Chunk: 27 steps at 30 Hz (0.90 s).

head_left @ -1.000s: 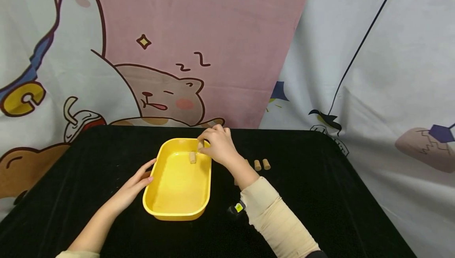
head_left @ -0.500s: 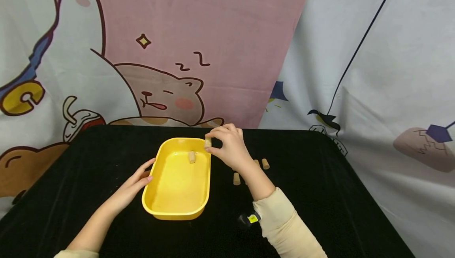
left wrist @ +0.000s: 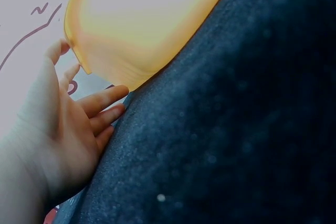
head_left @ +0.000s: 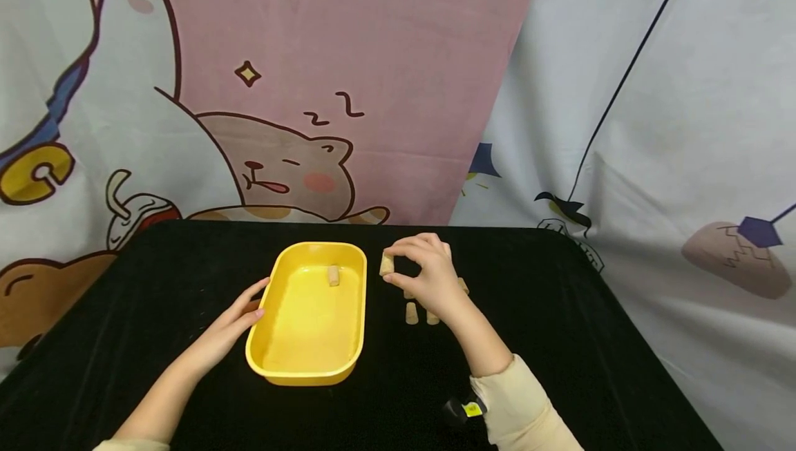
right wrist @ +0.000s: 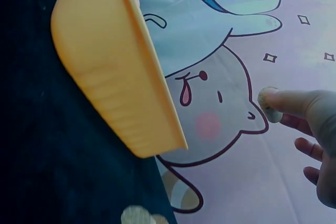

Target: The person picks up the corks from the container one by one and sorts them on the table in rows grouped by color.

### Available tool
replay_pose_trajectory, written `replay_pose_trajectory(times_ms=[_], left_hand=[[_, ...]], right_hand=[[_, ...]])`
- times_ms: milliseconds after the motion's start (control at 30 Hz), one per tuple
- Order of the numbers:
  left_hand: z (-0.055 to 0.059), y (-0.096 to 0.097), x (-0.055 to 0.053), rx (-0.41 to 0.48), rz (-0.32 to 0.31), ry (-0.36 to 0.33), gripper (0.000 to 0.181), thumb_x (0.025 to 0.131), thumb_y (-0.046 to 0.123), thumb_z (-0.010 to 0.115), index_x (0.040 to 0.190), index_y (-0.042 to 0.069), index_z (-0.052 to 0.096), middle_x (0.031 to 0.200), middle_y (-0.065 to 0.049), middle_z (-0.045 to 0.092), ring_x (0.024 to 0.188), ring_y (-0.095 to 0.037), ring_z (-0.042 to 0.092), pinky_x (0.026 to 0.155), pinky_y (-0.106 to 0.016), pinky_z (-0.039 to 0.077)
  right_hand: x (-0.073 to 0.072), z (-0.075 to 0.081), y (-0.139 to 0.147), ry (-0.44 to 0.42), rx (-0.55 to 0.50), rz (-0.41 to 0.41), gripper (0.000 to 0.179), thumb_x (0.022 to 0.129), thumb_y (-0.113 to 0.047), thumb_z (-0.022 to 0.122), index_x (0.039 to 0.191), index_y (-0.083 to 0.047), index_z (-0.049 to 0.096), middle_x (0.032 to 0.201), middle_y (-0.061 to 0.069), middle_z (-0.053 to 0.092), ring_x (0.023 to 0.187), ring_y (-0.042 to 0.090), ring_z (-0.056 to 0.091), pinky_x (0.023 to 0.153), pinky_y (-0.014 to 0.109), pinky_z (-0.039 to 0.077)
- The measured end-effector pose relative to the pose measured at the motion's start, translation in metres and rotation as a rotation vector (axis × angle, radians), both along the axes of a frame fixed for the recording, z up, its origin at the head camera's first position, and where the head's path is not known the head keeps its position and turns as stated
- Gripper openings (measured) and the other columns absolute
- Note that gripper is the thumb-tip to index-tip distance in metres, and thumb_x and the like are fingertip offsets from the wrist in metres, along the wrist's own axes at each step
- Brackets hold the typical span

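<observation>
A tapered cork stopper (head_left: 387, 264) is pinched between the thumb and fingertips of my right hand (head_left: 429, 275), raised just right of the yellow tray (head_left: 305, 373). The right wrist view shows the same cork (right wrist: 269, 103) at the thumb tip, partly covered. Inside the tray, near its far right corner, lies another cork (head_left: 333, 275). My left hand (head_left: 226, 330) touches the tray's left side with fairly straight fingers. Under the right hand, several more corks (head_left: 412, 313) stand on the black cloth, some partly hidden by the hand and wrist.
The black-covered table (head_left: 560, 354) extends on both sides of the tray. A cartoon-printed curtain (head_left: 398, 92) hangs behind its far edge. A black strap with a yellow-green tag (head_left: 472, 409) shows at the right sleeve.
My right hand has moved right and towards me, carrying the cork from over the tray's right rim to beside it. The left hand and the cork in the tray stay in place.
</observation>
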<state>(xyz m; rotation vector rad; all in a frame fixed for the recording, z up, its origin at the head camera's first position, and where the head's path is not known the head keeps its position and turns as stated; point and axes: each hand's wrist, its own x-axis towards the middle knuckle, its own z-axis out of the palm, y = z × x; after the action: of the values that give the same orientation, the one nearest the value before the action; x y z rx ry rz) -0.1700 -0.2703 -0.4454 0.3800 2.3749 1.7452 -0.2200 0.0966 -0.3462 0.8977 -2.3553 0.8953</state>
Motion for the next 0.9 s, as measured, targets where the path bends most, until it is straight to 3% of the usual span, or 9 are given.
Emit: replay_pose_trajectory(times_ms=[633,900], left_hand=[[0.0,0.0,0.001,-0.013,0.013,-0.013,0.057,0.103,0.029,0.039,0.154,0.02,0.014,0.145,-0.034,0.028,0.114,-0.041,0.053,0.09,-0.056,0.046],[0.0,-0.001,0.002,-0.002,0.008,-0.008,0.058,0.104,0.028,0.038,0.154,0.017,0.012,0.146,-0.035,0.025,0.116,-0.043,0.052,0.089,-0.056,0.046]], right_hand=[[0.008,-0.031,0.059,-0.08,-0.053,0.016,0.035,0.072,-0.015,0.084,0.105,-0.015,0.072,0.111,-0.006,0.065,0.107,0.014,0.047,0.09,0.043,0.036],[0.007,-0.052,0.082,-0.192,-0.036,-0.026,0.038,0.072,-0.016,0.084,0.107,-0.017,0.071,0.113,-0.005,0.063,0.106,0.013,0.048,0.082,0.045,0.047]])
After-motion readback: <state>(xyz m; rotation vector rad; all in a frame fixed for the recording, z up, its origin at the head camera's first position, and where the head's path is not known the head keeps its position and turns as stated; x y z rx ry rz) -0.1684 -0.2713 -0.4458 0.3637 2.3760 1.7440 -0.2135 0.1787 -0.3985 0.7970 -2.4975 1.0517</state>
